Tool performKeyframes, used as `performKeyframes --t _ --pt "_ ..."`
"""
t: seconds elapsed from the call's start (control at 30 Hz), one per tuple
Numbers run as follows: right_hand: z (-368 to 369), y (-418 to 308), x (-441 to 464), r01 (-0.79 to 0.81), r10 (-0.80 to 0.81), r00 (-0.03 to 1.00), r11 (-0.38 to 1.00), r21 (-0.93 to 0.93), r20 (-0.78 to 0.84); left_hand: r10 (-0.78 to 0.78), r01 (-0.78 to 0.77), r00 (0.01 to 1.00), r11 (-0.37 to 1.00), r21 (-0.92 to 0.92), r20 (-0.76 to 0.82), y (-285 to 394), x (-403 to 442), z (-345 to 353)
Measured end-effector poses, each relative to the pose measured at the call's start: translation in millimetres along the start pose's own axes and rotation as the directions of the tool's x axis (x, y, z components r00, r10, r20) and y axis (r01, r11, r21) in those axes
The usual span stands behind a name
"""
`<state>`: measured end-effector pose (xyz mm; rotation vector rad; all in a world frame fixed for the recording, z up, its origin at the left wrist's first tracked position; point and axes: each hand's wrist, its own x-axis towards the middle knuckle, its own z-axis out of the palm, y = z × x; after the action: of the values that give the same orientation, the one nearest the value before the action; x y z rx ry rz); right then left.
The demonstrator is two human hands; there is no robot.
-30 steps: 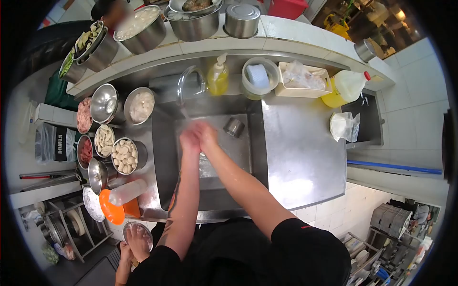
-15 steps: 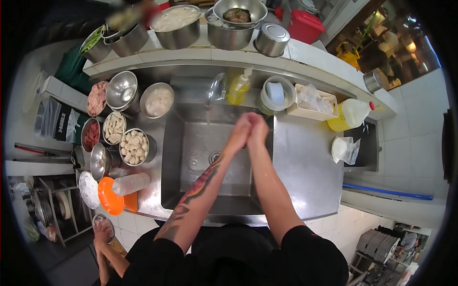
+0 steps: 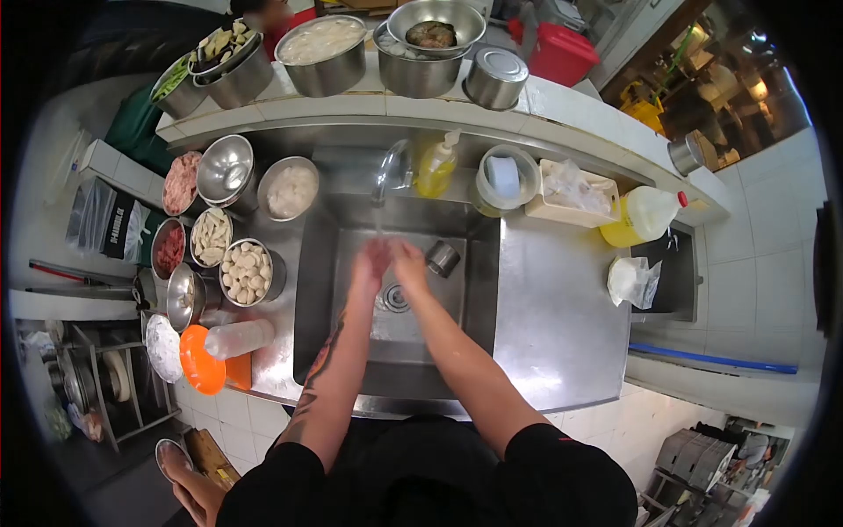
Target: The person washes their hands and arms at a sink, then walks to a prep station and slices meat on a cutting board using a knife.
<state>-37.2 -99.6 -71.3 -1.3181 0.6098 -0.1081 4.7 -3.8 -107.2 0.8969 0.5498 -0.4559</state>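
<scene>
My left hand [image 3: 373, 259] and my right hand [image 3: 407, 260] are close together over the steel sink [image 3: 325, 342], just below the end of the faucet [image 3: 379, 189]. Both are smeared by motion, so their fingers are unclear, and I see no object in either. Beside my right hand, a small metal cup [image 3: 443, 259] lies tilted in the basin. Nearer to me, between my forearms, is the round drain [image 3: 397, 298]. Behind the sink stands a pump bottle of yellow liquid [image 3: 435, 169], with a clear tub holding a blue-white block [image 3: 503, 176] to its right.
To the left crowd several metal bowls, among them white round pieces [image 3: 247, 272], plus a clear bottle [image 3: 241, 338] and an orange lid [image 3: 203, 361]. At right stand a white bin [image 3: 575, 195] and a yellow jug [image 3: 641, 215]. Another person's hand [image 3: 180, 465] shows lower left.
Both hands have moved left from the sink's right side to beneath the faucet, and they are now slightly apart. The metal cup has come into view. The other person's hand has shifted lower.
</scene>
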Motion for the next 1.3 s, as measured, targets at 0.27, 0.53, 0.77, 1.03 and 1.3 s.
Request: performKeyframes --t 0.27,0.53,0.77,1.03,1.3 --pt "60.9 -32.7 28.0 -0.184 0.199 0.976 0.563 0.806 0.084 0.043 0.03 0.945 0.975 -0.218 0.324 67.9 -29.5 41.3" --pt "50.5 -21.0 25.4 0.052 -0.033 0.993 0.984 0.171 -0.112 0.084 -0.086 0.996 0.992 0.088 0.027 39.8 -48.5 39.2" --pt "57.4 -32.6 14.5 -0.288 0.32 0.94 0.565 0.773 0.117 0.24 -0.227 0.971 0.936 -0.27 0.018 51.0 -56.4 48.5" --pt "25.6 -59.4 35.9 -0.447 0.391 0.889 0.634 0.63 0.238 0.458 -0.453 0.889 0.876 0.164 0.013 30.3 -46.5 82.9" --pt "17.5 -8.6 13.4 -0.077 0.138 0.986 0.873 0.482 -0.092 -0.034 0.009 0.995 0.964 0.266 0.091 18.8 -11.1 42.3"
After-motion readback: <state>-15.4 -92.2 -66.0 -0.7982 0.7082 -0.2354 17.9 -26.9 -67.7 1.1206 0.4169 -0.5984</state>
